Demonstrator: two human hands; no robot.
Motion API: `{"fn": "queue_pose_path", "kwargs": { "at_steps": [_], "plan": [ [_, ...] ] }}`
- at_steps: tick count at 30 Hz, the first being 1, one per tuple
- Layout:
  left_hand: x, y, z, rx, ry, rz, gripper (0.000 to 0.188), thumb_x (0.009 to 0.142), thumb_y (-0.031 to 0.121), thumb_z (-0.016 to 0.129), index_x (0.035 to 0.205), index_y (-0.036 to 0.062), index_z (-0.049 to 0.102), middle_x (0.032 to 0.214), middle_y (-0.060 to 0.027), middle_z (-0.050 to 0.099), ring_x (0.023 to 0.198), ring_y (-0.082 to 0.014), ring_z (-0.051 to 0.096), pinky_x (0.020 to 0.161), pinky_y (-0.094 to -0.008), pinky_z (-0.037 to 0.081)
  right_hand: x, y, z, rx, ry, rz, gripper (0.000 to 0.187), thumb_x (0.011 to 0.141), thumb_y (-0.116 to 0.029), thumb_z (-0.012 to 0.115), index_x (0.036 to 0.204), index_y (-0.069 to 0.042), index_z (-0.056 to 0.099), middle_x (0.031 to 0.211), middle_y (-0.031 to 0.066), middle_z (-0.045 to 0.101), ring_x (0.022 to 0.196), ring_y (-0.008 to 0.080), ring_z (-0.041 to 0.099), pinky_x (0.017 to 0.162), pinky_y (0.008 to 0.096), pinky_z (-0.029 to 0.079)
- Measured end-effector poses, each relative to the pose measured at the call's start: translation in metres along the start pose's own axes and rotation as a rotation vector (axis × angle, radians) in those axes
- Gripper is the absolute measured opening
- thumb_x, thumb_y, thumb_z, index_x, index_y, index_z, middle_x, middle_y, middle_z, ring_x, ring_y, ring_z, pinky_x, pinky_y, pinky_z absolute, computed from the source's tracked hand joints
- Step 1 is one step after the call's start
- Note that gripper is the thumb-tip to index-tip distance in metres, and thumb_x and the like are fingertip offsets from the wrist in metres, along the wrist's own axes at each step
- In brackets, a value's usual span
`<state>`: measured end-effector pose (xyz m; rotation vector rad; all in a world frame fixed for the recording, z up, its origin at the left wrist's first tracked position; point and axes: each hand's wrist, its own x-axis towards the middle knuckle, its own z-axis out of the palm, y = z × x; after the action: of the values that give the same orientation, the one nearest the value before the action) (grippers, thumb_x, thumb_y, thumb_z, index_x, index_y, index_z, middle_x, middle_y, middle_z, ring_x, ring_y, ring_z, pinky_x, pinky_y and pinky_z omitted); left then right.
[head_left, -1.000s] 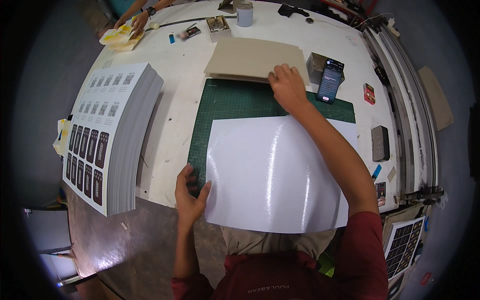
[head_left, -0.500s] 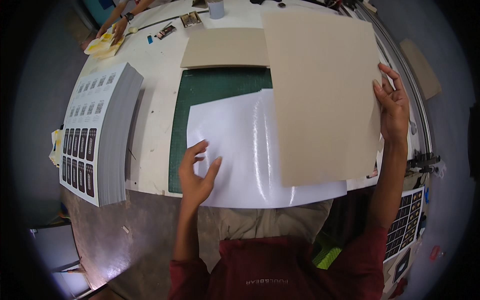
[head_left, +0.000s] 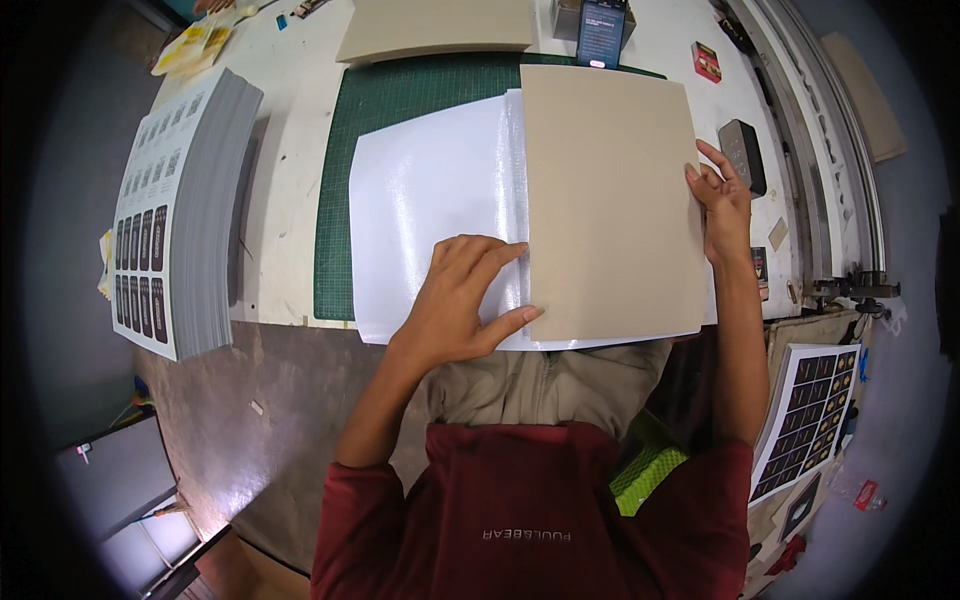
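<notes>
A beige greyboard sheet (head_left: 612, 210) lies over the right part of a glossy white sheet (head_left: 420, 190), its left edge along a crease-like strip in the white sheet. My left hand (head_left: 455, 300) rests on the white sheet, thumb and forefinger spread apart and their tips at the board's left edge. At the board's right edge, my right hand (head_left: 728, 210) grips with thumb and curled fingers; some fingers are partly hidden. Beneath the white sheet is a green cutting mat (head_left: 335, 240).
A tall stack of printed sheets (head_left: 195, 220) stands at the left, more greyboard (head_left: 435, 28) at the back. A phone (head_left: 600, 35) leans behind the mat. A small red box (head_left: 706, 62), a black device (head_left: 741, 158) and a metal rail (head_left: 845, 150) are on the right. Another person's hand (head_left: 212, 5) shows far left.
The greyboard has come down and nearer onto the white sheet, uncovering the phone. My left hand has moved right to its left edge; my right hand stays at its right edge. The view has shifted.
</notes>
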<state>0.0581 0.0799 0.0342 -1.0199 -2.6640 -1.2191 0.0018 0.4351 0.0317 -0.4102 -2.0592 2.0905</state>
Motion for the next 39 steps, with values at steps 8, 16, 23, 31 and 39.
{"fn": "queue_pose_path", "kwargs": {
  "at_steps": [8, 16, 23, 31, 39],
  "plan": [
    [-0.007, -0.011, 0.013, 0.068, 0.013, 0.002, 0.057, 0.086, 0.036, 0.077, 0.132, 0.0065, 0.063, 0.117, -0.0136, 0.060, 0.110, -0.0298, 0.053, 0.098, -0.0417, 0.038, -0.003, 0.015, 0.003, -0.022, -0.017, 0.002, 0.049, 0.093, 0.001, 0.067, 0.138, 0.005, 0.051, 0.100, 0.0110, 0.074, 0.091, 0.0115, 0.068, 0.085, 0.0236, 0.051],
    [-0.011, -0.017, 0.018, 0.105, 0.023, 0.024, 0.058, 0.084, 0.038, 0.078, 0.131, 0.0072, 0.064, 0.118, -0.0129, 0.059, 0.111, -0.0295, 0.052, 0.098, -0.0419, 0.037, -0.005, 0.018, 0.004, -0.071, 0.009, 0.002, 0.047, 0.092, 0.003, 0.067, 0.137, 0.004, 0.054, 0.101, 0.0114, 0.074, 0.093, 0.0118, 0.068, 0.087, 0.0247, 0.052],
    [-0.013, -0.018, 0.019, 0.102, 0.017, 0.007, 0.059, 0.082, 0.036, 0.080, 0.131, 0.0070, 0.065, 0.120, -0.0136, 0.059, 0.113, -0.0306, 0.051, 0.100, -0.0436, 0.037, -0.005, 0.014, 0.007, -0.116, 0.018, -0.003, 0.047, 0.092, 0.002, 0.068, 0.137, 0.004, 0.055, 0.102, 0.0115, 0.074, 0.094, 0.0113, 0.067, 0.088, 0.0247, 0.051],
    [-0.015, -0.020, 0.019, 0.078, 0.017, 0.007, 0.058, 0.082, 0.036, 0.079, 0.130, 0.0063, 0.066, 0.122, -0.0139, 0.059, 0.115, -0.0310, 0.051, 0.101, -0.0445, 0.036, -0.004, 0.019, 0.003, -0.130, 0.002, -0.036, 0.048, 0.092, 0.001, 0.069, 0.137, 0.004, 0.055, 0.101, 0.0109, 0.074, 0.094, 0.0112, 0.066, 0.090, 0.0246, 0.050],
    [-0.015, -0.021, 0.021, 0.080, 0.019, 0.003, 0.059, 0.082, 0.038, 0.078, 0.130, 0.0057, 0.066, 0.122, -0.0141, 0.059, 0.114, -0.0309, 0.051, 0.101, -0.0448, 0.036, -0.002, 0.019, 0.003, -0.192, 0.010, -0.032, 0.047, 0.091, 0.001, 0.070, 0.136, 0.004, 0.056, 0.100, 0.0104, 0.074, 0.092, 0.0107, 0.066, 0.090, 0.0239, 0.050]
  ]
}}
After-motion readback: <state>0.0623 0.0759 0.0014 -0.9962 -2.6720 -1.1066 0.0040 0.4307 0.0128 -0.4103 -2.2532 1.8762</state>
